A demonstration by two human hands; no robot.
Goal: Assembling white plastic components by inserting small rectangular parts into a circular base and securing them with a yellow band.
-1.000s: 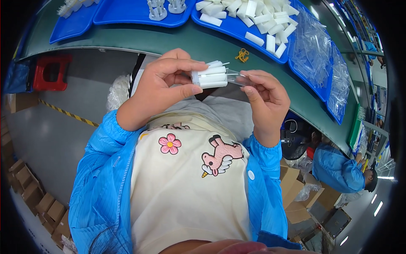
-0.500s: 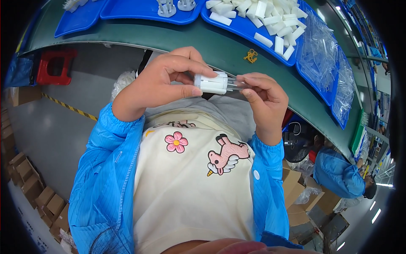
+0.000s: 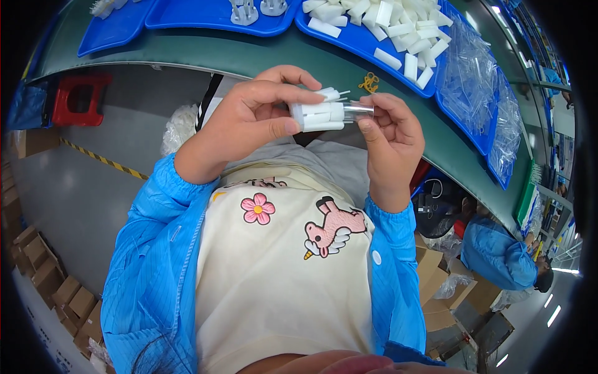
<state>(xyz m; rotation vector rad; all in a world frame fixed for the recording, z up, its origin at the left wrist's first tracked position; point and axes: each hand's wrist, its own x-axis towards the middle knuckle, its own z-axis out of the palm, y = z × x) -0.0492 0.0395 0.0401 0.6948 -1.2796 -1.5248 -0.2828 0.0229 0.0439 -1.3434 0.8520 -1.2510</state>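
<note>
Above my lap, my left hand (image 3: pixel 240 118) pinches a bundle of white blocks (image 3: pixel 319 117) between thumb and fingers. The blocks sit around a pale round base, with thin prongs poking out on the right; one upper block tilts outward. My right hand (image 3: pixel 395 134) holds a clear plastic tube (image 3: pixel 360 112) by thumb and fingertips, its left end at the blocks' right end. How far the tube reaches among the blocks I cannot tell. Just beyond the right fingers, a small clump of yellow bands (image 3: pixel 369 82) lies on the green table (image 3: pixel 274 53).
Loose white blocks (image 3: pixel 402 28) heap in a blue tray (image 3: pixel 358 48). Clear plastic pieces (image 3: pixel 467 75) fill the tray at right. Pronged holders (image 3: pixel 244 12) stand in another blue tray (image 3: pixel 199 17). A red stool (image 3: pixel 81 103) is at left; a person in blue (image 3: pixel 498 252) is at right.
The clear tube has come up against the blocks' right end. An upper block now tilts outward. Both hands have shifted slightly, the right one up a little.
</note>
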